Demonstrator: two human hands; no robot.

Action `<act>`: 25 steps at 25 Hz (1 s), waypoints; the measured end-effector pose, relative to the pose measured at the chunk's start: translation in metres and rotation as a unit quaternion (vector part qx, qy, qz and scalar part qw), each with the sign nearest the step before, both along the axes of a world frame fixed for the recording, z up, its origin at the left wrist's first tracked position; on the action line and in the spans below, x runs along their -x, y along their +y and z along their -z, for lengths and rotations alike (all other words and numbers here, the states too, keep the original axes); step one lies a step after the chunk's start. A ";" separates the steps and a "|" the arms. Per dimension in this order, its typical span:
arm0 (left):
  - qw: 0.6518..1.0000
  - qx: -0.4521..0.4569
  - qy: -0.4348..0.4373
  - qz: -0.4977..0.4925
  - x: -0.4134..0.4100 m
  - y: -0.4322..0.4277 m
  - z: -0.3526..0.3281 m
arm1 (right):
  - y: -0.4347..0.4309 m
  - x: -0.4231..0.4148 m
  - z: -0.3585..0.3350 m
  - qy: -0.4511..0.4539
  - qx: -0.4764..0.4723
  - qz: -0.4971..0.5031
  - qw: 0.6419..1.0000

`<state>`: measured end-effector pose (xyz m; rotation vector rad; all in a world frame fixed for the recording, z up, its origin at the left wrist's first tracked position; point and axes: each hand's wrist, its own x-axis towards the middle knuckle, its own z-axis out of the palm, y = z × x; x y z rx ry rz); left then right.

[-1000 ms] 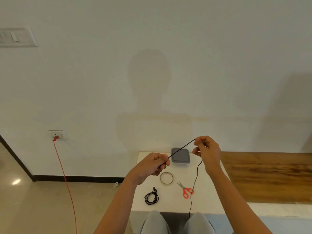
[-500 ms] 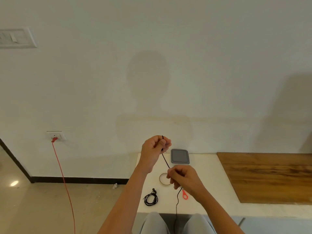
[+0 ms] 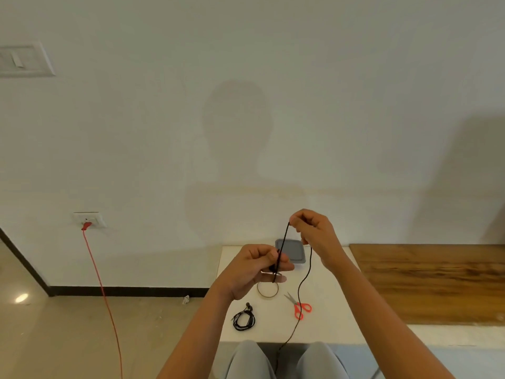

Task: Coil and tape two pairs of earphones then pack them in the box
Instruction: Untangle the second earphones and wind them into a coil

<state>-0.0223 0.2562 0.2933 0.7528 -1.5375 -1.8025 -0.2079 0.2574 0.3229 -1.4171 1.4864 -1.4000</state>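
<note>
My left hand (image 3: pixel 254 268) pinches one end of a black earphone cable (image 3: pixel 281 250) above the white table (image 3: pixel 328 324). Up and to the right, my right hand (image 3: pixel 314 233) grips the same cable, stretching a short doubled length between the hands. The rest of the cable hangs down from my right hand past the table's front edge, between my knees. A second pair of black earphones (image 3: pixel 244 319) lies coiled on the table near the front left. A grey box (image 3: pixel 293 250) with a closed lid sits at the back, partly behind the hands.
A clear tape roll (image 3: pixel 267 291) lies just under my left hand. Red-handled scissors (image 3: pixel 299 307) lie to its right. A wooden surface (image 3: pixel 437 280) adjoins the table on the right. A red cord (image 3: pixel 101 291) hangs from a wall socket at the left.
My right hand rose from low over the tape roll to above the box, drawing the cable up. My left hand dropped lower, so the hands swapped heights.
</note>
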 end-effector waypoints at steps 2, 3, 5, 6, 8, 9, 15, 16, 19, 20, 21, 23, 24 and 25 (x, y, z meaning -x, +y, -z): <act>0.998 -0.015 0.063 0.014 0.002 0.005 -0.009 | -0.009 -0.002 0.019 -0.022 -0.045 -0.038 0.998; 0.995 -0.021 0.093 0.011 0.003 0.005 -0.014 | -0.010 -0.005 0.031 -0.042 -0.068 -0.058 0.995; 0.988 -0.031 0.148 -0.021 0.003 0.002 -0.022 | -0.001 -0.015 0.050 -0.069 -0.115 -0.075 0.988; 0.984 -0.036 0.170 -0.045 0.003 -0.001 -0.025 | 0.006 -0.021 0.057 -0.071 -0.135 -0.081 0.985; 0.978 -0.031 0.187 -0.089 0.000 -0.012 -0.026 | 0.025 -0.033 0.067 -0.056 -0.157 -0.100 0.981; 0.978 -0.017 0.174 -0.110 -0.002 -0.017 -0.025 | 0.035 -0.037 0.069 -0.045 -0.160 -0.104 0.981; 0.983 0.093 -0.021 -0.159 -0.008 -0.032 -0.003 | 0.066 -0.037 0.026 -0.020 -0.076 -0.103 0.992; 0.984 0.104 -0.035 -0.141 -0.008 -0.030 0.000 | 0.066 -0.036 0.012 -0.018 -0.053 -0.108 0.993; 0.992 0.093 -0.043 -0.067 -0.006 -0.018 0.003 | 0.056 -0.029 -0.025 -0.016 0.021 -0.078 0.997; 0.995 0.076 -0.041 -0.049 -0.005 -0.013 0.002 | 0.048 -0.025 -0.032 -0.009 0.038 -0.063 0.997; 0.997 0.061 -0.033 -0.034 -0.003 -0.009 0.001 | 0.038 -0.021 -0.036 -0.003 0.043 -0.047 0.998; 0.999 0.037 0.003 -0.001 0.000 -0.001 -0.004 | 0.017 -0.015 -0.031 0.007 0.023 -0.026 0.999; 0.999 0.022 0.032 0.012 0.002 0.004 -0.009 | 0.007 -0.012 -0.024 0.013 0.002 -0.028 1.000; 0.997 -0.001 0.073 0.017 0.002 0.006 -0.016 | 0.001 -0.010 -0.013 0.013 -0.024 -0.039 0.999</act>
